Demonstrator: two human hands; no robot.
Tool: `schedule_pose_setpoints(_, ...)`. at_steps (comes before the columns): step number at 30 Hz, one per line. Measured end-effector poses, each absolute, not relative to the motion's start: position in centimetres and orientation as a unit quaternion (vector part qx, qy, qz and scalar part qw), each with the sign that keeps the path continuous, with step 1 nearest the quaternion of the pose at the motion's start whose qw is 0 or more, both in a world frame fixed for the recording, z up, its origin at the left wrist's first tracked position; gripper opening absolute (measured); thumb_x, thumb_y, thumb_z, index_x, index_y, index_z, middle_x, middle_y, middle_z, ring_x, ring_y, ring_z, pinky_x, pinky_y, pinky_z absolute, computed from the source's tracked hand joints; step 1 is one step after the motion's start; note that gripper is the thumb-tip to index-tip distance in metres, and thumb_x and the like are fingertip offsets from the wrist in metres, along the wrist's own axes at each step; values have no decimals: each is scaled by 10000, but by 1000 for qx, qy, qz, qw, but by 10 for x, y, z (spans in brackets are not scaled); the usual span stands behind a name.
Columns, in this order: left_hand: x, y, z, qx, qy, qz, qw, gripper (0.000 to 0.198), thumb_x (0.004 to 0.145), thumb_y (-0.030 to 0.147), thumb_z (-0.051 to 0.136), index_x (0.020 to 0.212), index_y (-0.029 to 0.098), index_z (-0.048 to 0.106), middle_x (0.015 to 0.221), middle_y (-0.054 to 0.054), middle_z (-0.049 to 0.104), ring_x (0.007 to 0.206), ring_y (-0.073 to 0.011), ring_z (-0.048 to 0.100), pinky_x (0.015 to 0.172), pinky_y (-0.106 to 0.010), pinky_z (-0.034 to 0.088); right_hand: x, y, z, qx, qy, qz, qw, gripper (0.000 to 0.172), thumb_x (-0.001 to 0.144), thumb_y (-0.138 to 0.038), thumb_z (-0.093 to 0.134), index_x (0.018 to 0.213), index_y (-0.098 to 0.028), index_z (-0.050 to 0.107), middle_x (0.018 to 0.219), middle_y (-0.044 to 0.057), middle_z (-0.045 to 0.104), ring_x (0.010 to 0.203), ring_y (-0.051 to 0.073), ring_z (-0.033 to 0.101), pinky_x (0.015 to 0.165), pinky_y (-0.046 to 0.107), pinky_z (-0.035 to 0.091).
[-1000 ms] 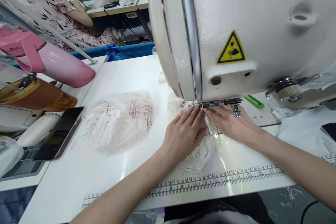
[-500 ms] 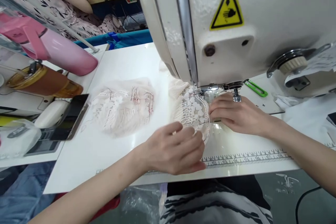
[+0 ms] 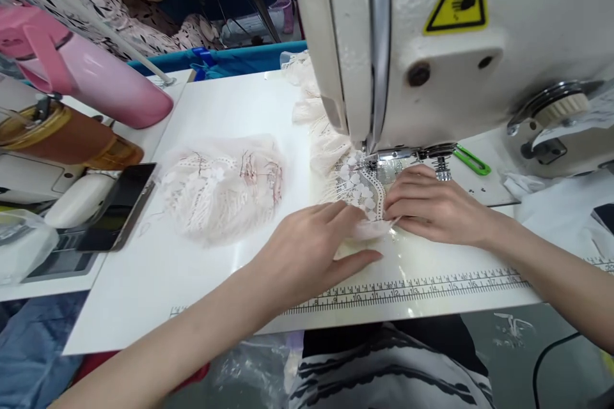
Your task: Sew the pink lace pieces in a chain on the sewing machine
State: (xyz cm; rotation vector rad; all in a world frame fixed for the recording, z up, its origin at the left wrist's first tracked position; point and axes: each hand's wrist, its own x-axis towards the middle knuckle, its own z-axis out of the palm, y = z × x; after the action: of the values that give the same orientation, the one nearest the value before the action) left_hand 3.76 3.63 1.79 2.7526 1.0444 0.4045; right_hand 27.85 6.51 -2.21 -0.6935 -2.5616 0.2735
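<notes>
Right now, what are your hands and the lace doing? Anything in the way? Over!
Left hand at near edge of lace; right hand at its right edge. Sewing machine overhead hides some lace. Second bundle lies apart, left.

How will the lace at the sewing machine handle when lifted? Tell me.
The lace would likely droop: its far end lies in soft ruffles. It is probably light, being sheer between its flower shapes. Its open mesh might snag if tugged.

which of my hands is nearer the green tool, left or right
Right. Your right hand is just in front and to the left of the green tool; your left hand is farther left, at the lace.
</notes>
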Motion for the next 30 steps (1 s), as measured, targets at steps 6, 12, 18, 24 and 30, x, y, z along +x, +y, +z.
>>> schedule_pose_setpoints(6, 52, 55, -17, 938, 261, 212, -78, 214, 855, 22, 449, 767, 157, 589, 633, 20, 559, 527, -115, 455, 520, -277, 313, 284, 67, -17, -237, -937, 81, 245, 112, 893, -158, 532, 953, -197, 618, 1020, 32, 671, 984, 182, 594, 717, 305, 476)
schedule_pose_setpoints(12, 50, 53, -29, 920, 264, 273, -99, 264, 811, -25, 408, 739, 156, 585, 598, 27, 535, 519, -106, 415, 538, -284, 280, 275, 76, -13, -236, -957, 55, 156, 188, 883, -175, 503, 1054, -211, 573, 1205, 65, 601, 1143, 236, 526, 862, 406, 496)
schedule_pose_setpoints(18, 46, 52, -27, 914, 279, 282, -87, 261, 796, -9, 408, 734, 158, 599, 576, 32, 528, 520, -109, 426, 574, -292, 296, 277, 79, -23, -189, -959, 54, 202, 175, 891, -119, 527, 1022, -211, 598, 1093, 4, 671, 1082, 166, 583, 1014, 414, 430)
schedule_pose_setpoints(24, 44, 55, -26, 912, 294, 283, -41, 192, 792, 63, 471, 812, 157, 636, 599, 36, 569, 533, -110, 475, 607, -306, 326, 284, 75, -22, -260, -951, 61, 159, 364, 919, -351, 540, 1244, -188, 516, 1280, 69, 592, 1180, 227, 533, 949, 422, 482)
schedule_pose_setpoints(30, 44, 57, -25, 913, 296, 281, -13, 117, 840, 154, 536, 855, 163, 651, 642, 32, 614, 524, -110, 483, 613, -314, 337, 278, 78, -25, -248, -951, 37, 180, 183, 947, -293, 485, 1099, -238, 571, 1200, 17, 633, 1098, 195, 566, 990, 441, 441)
